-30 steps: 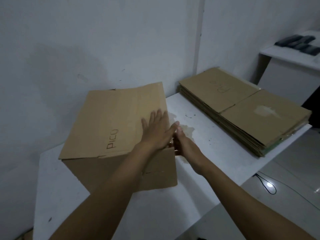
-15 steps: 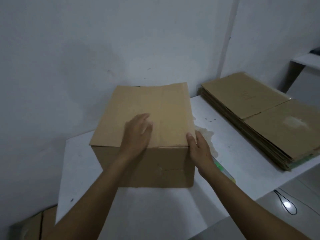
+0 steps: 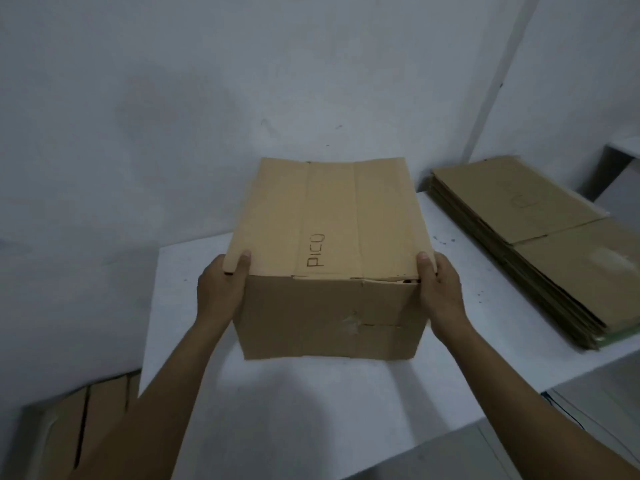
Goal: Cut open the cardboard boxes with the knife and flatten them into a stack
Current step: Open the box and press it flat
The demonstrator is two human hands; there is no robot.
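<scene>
A closed brown cardboard box (image 3: 329, 271) marked "PICO" stands on the white table (image 3: 311, 410), square to me. My left hand (image 3: 221, 289) grips its near left top corner, thumb on the lid. My right hand (image 3: 440, 289) grips the near right top corner the same way. A stack of flattened boxes (image 3: 540, 244) lies on the table's right end. No knife shows in view.
A white wall rises right behind the table. More cardboard (image 3: 79, 431) sits on the floor at the lower left. Another white table (image 3: 623, 147) shows at the far right edge. A dark cable (image 3: 568, 410) lies on the floor at the right.
The box has been turned so the "PICO" lid faces up and square to me. Both hands moved from the lid and side to the near top corners.
</scene>
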